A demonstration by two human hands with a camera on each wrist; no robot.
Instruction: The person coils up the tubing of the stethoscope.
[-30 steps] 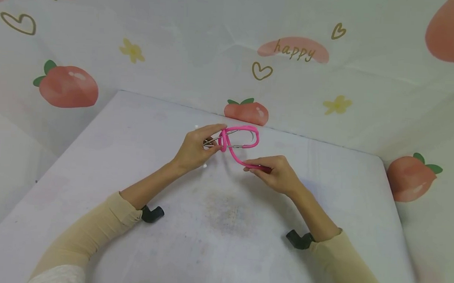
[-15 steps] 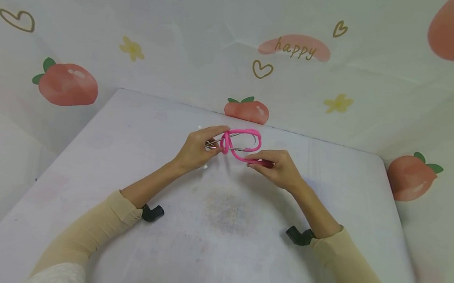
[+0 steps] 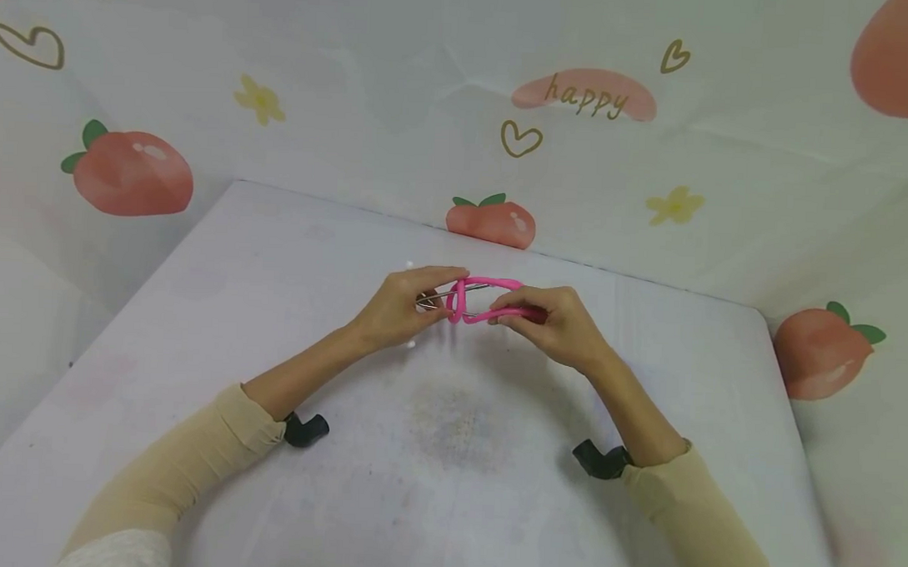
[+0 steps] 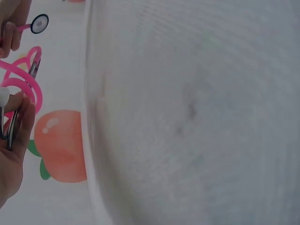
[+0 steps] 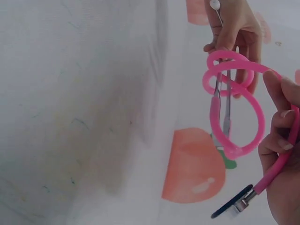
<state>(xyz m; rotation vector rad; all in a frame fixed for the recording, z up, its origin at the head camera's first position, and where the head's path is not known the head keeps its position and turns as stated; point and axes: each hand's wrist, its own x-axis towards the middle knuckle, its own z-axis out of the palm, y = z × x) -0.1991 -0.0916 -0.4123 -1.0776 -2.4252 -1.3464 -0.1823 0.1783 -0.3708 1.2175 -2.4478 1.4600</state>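
Note:
A pink stethoscope [image 3: 460, 302] is held between both hands above the table, its tubing looped round its own metal ear tubes [image 5: 228, 103]. My left hand [image 3: 395, 308] grips the wrapped part and the ear tubes at the left. A white eartip [image 5: 214, 4] sticks out beyond that hand in the right wrist view. On the other side my right hand [image 3: 556, 322] holds the free end of the tube, fingers curled round it. From this hand the round chest piece [image 4: 40, 23] with its dark rim sticks out; in the head view it is hidden.
Below the hands spreads a white table [image 3: 446, 517] with a faint stained patch. Patterned cloth [image 3: 401, 81] with peaches and hearts hangs behind and beside it. A black elbow-shaped piece [image 3: 306, 429] sits at the left wrist, and a matching black piece [image 3: 600, 460] at the right.
My right hand has risen with the tube end and now lies in front of the stethoscope's right loop, partly covering it. My left hand has shifted slightly right and down with the wrapped part.

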